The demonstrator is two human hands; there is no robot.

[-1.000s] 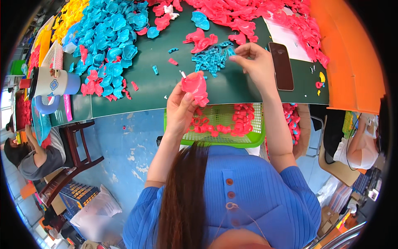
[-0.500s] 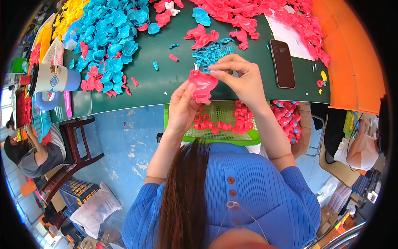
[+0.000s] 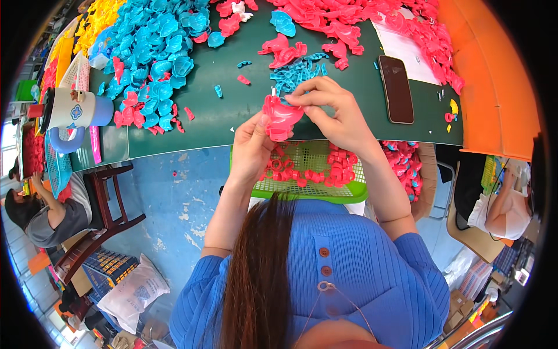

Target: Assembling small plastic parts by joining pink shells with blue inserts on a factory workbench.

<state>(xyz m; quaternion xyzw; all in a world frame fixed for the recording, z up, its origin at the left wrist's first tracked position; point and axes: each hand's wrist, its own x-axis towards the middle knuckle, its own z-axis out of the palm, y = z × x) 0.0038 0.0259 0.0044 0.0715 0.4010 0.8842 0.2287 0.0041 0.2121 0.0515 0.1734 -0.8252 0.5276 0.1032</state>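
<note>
Both hands closed on one pink plastic piece (image 3: 281,116) above the green basket (image 3: 314,189): left hand (image 3: 253,145) holding, right hand (image 3: 331,107) pinching its top edge. Seemingly in the middle of fitting a small white part (image 3: 272,91); next probably needing a straight, careful push.

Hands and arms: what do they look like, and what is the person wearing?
Both the left hand and right hand are bare, with no gloves or rings seen. The forearms are bare too. Blue ribbed sleeves are pushed up near the elbows.
</note>
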